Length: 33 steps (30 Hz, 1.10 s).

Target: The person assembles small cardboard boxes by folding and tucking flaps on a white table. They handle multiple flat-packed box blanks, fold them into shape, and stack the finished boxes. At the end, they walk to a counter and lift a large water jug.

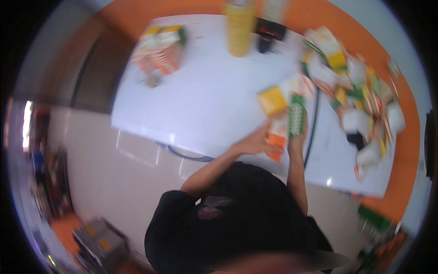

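Note:
Close to my body, over the table's near edge, both hands are at a small cardboard carton (296, 116) with a green patterned side and an orange and white side. My left hand (255, 142) grips the orange and white part, its fingers closed along it. My right hand (297, 139) is closed behind the green side, most of its fingers hidden. Just beyond lies a yellow and white carton (272, 100); blur hides whether it touches the held one.
A large pile of mixed cartons (360, 118) covers the table's right side. Stacked cartons (159, 48) stand at the far left beside a small brown object (153, 81). A yellow canister (240, 29) and a black device (270, 31) stand at the back of the white table (196, 100).

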Available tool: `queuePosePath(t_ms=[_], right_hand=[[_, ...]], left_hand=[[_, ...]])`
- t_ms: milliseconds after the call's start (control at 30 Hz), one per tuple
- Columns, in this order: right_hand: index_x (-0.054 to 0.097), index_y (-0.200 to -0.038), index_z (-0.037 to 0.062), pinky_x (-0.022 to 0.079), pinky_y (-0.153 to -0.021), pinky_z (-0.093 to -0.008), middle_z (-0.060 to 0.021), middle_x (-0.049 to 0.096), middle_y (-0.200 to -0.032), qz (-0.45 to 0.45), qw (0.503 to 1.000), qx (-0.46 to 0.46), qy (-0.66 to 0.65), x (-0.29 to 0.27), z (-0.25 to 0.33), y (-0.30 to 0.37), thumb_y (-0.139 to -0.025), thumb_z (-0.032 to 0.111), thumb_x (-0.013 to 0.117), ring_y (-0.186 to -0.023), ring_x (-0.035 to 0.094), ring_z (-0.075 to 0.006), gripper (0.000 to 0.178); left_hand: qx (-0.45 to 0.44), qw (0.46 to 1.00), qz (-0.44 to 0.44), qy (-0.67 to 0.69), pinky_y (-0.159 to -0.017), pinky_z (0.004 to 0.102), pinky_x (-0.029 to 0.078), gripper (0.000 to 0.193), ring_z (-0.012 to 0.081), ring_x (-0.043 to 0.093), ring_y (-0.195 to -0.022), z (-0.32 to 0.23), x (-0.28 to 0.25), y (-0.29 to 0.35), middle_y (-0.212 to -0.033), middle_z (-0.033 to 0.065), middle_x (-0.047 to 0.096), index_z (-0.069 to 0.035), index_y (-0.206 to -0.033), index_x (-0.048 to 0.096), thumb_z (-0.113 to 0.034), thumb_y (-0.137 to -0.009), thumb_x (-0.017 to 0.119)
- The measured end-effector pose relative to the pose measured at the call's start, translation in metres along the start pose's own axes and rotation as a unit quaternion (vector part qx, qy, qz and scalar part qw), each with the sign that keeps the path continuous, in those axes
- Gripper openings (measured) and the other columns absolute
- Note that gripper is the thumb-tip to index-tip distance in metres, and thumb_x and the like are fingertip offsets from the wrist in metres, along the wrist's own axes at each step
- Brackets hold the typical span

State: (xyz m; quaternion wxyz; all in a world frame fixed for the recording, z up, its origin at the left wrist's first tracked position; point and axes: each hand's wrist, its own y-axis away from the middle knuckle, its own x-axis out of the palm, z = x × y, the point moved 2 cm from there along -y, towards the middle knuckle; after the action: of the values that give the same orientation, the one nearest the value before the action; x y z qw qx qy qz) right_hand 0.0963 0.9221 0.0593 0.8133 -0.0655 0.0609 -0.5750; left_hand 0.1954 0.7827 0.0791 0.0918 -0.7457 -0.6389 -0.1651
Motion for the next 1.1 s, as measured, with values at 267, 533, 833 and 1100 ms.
queuePosePath(t_ms=[267, 533, 833, 1100], right_hand=[[0.029, -0.159, 0.0027, 0.032, -0.121, -0.0407, -0.0169, 0.042, -0.158, 0.051, 0.874, 0.176, -0.450, -0.038, 0.011, -0.087, -0.106, 0.061, 0.036, -0.145, 0.043, -0.0270, 0.079], [0.030, -0.157, 0.0008, 0.043, -0.113, -0.0382, -0.0220, 0.055, -0.145, -0.079, 0.987, 0.087, 0.114, -0.035, -0.073, -0.130, -0.079, 0.029, 0.086, -0.136, 0.053, -0.0300, 0.100], [0.048, -0.145, 0.0017, 0.038, -0.109, -0.0513, -0.0241, 0.056, -0.136, -0.140, 0.898, 0.118, 0.399, -0.060, -0.133, -0.120, -0.085, 0.050, 0.078, -0.128, 0.050, -0.0417, 0.082], [0.058, -0.135, 0.0011, 0.044, -0.102, -0.0475, -0.0207, 0.062, -0.124, -0.160, 0.954, 0.143, 0.209, -0.030, -0.107, -0.052, -0.089, 0.043, 0.077, -0.116, 0.059, -0.0365, 0.065]], left_hand=[[0.063, 0.826, -0.196, -0.525, -0.098, 0.0476, 0.052, 0.100, 0.0382, 0.057, -0.118, -0.040, -0.019, -0.075, -0.131, 0.0200, 0.053, -0.018, -0.150, 0.044, -0.030, -0.065, 0.095], [-0.142, 0.756, -0.190, -0.611, -0.101, 0.0682, 0.043, 0.109, 0.0497, 0.049, -0.126, 0.012, -0.039, -0.124, -0.142, 0.0193, 0.044, -0.026, -0.154, 0.041, -0.044, -0.060, 0.095], [-0.152, 0.710, -0.102, -0.680, -0.107, 0.0750, 0.031, 0.106, 0.0524, 0.043, -0.135, 0.040, -0.045, -0.162, -0.147, 0.0228, 0.042, -0.017, -0.148, 0.050, -0.074, -0.064, 0.079], [-0.101, 0.777, -0.085, -0.616, -0.097, 0.0512, 0.051, 0.090, 0.0473, 0.054, -0.124, 0.041, -0.046, -0.124, -0.139, 0.0256, 0.047, -0.009, -0.133, 0.056, -0.058, -0.065, 0.088]])
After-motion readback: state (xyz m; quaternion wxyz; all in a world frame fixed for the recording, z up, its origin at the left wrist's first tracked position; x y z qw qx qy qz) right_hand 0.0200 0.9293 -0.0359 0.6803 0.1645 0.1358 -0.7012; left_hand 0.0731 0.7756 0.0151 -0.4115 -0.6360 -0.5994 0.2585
